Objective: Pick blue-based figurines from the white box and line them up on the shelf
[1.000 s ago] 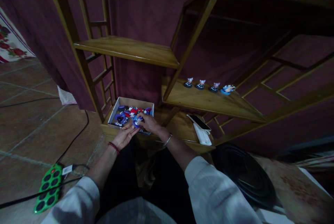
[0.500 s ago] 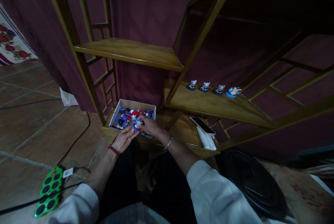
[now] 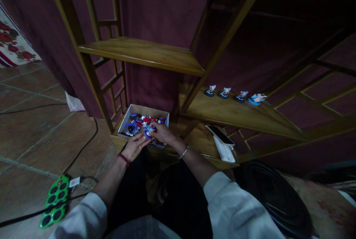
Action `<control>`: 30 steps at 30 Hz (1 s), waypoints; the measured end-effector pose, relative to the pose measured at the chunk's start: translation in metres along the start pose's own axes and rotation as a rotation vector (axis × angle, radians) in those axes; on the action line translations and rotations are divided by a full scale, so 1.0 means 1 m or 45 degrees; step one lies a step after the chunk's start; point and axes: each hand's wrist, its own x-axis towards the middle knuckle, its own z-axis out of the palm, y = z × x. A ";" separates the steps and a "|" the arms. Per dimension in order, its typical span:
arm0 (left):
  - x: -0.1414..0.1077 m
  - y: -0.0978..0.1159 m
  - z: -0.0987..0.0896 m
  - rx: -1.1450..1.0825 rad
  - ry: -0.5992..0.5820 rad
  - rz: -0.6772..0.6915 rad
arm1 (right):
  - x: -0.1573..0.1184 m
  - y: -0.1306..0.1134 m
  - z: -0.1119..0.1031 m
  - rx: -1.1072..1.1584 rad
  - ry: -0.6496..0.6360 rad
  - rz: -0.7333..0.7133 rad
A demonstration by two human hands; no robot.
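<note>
A small blue and purple figurine (image 3: pixel 149 131) is held between my two hands, over the front edge of an open cardboard box (image 3: pixel 124 119). My left hand (image 3: pixel 136 147), below a red bead bracelet, grips its base from the left. The fingers of my right hand (image 3: pixel 162 133) pinch it from the right; a silver bangle circles that wrist. Inside the box lie several jumbled figurines (image 3: pixel 145 120) in red, blue, purple and black. Part of the box's front is hidden by my hands.
Several figurines (image 3: pixel 226 92) stand in a row on the wooden shelf (image 3: pixel 239 114) at right. Below it lie a phone (image 3: pixel 219 135) and a white object (image 3: pixel 224 152). An upper shelf (image 3: pixel 144 54) overhangs the box. A green power strip (image 3: pixel 57 200) and cables lie on the tiled floor.
The view has shifted slightly, so the shelves and figurines appear further right. Both hands still hold the same figurine, which is turned a little.
</note>
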 end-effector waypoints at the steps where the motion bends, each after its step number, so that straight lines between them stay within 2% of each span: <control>1: 0.000 0.000 0.001 -0.006 -0.007 0.000 | 0.000 0.000 -0.001 -0.009 -0.010 -0.002; 8: 0.001 -0.002 0.004 0.026 0.022 -0.010 | 0.002 0.003 -0.006 -0.060 -0.026 -0.084; 18: 0.000 -0.003 0.003 0.042 -0.059 -0.023 | 0.007 0.005 -0.007 -0.188 -0.091 -0.266; 26: -0.004 -0.008 0.000 0.005 -0.082 0.026 | 0.008 -0.005 -0.009 -0.303 -0.152 -0.235; 30: -0.005 -0.012 0.002 0.006 -0.089 0.054 | 0.008 -0.008 -0.011 -0.412 -0.249 -0.200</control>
